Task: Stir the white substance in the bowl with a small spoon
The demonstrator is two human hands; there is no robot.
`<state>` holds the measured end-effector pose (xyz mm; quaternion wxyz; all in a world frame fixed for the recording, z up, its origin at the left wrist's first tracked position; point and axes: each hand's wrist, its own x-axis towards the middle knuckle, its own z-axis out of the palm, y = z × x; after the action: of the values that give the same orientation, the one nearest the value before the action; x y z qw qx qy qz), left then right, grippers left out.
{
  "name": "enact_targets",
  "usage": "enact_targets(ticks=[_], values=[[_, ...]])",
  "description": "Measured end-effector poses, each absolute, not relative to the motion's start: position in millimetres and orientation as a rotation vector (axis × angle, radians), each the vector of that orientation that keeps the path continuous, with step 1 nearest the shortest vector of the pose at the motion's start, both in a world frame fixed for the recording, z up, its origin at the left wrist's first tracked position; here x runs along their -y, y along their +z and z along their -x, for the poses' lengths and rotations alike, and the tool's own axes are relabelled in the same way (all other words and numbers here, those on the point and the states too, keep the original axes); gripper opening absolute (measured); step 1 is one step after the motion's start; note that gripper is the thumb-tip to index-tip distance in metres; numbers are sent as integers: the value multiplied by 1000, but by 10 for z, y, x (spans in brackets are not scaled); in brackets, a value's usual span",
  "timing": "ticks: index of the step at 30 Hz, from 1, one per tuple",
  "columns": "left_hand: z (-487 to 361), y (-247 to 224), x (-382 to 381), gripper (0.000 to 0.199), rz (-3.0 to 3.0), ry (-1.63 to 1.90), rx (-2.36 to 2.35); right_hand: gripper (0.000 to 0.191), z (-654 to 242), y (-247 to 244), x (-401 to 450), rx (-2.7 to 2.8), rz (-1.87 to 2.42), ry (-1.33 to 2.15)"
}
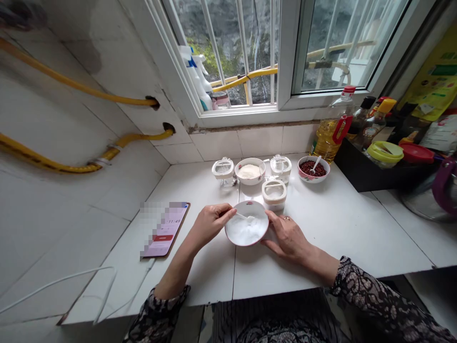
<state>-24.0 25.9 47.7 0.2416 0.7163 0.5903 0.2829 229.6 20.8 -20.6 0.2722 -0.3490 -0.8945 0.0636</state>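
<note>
My left hand (214,220) pinches the handle of a small white spoon (244,216), whose tip rests in white granules (246,231). These granules fill the lower part of a white bowl (250,205) with a thin dark pink rim. My right hand (287,238) grips the bowl's right side, thumb near the rim and fingers at its outer wall; the bowl tilts toward me. Just behind the bowl stands a lidded jar (274,194) with whitish contents. Farther back are a clear lidded jar (224,171), a bowl of pale powder (250,171) and another clear jar (281,167).
A bowl of dark red beans (314,169) with a white spoon stands at the back right, beside an oil bottle (330,131). A black rack (371,169) holds several bottles and tubs. To the left lie a phone (166,231) and a white cable (107,290).
</note>
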Motion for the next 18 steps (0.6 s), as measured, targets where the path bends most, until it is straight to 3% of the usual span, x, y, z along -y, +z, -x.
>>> enact_targets(ticks=[18], values=[[376, 460, -295, 42, -1443, 899, -1519, 77, -2299, -204, -210, 2420, 941, 143]])
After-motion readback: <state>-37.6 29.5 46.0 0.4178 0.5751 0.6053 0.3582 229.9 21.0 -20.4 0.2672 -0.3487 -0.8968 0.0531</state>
